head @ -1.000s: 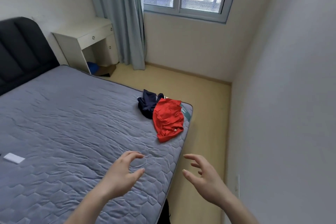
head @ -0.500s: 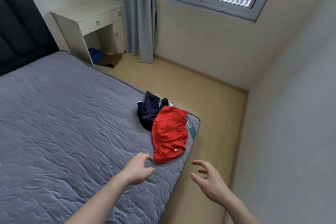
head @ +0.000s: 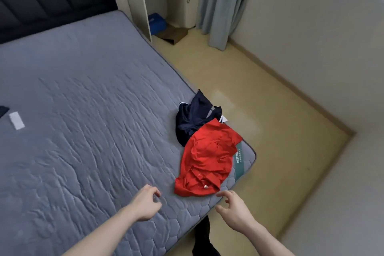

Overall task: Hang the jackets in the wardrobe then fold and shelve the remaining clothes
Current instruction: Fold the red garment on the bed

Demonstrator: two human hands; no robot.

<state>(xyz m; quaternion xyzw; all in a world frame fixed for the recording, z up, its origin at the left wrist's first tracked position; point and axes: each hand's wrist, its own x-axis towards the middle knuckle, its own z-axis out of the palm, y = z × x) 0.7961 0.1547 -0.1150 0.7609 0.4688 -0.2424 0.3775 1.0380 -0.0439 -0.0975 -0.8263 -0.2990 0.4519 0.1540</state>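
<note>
A crumpled red shirt (head: 207, 164) lay at the near corner of the grey mattress (head: 83, 131), partly overlapping a dark navy garment (head: 193, 120) behind it. The left hand (head: 145, 203) hovered over the mattress just beside the shirt, fingers loosely curled and holding nothing. The right hand (head: 234, 212), fingers relaxed, seemed just short of the shirt's collar.

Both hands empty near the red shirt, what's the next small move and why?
Probably reach both hands forward and pinch the near edge of the red shirt. The left hand and right hand hover just short of it, fingers loosely curled, holding nothing. The shirt lies crumpled at the mattress corner, partly over a navy garment, so it comes off first.
</note>
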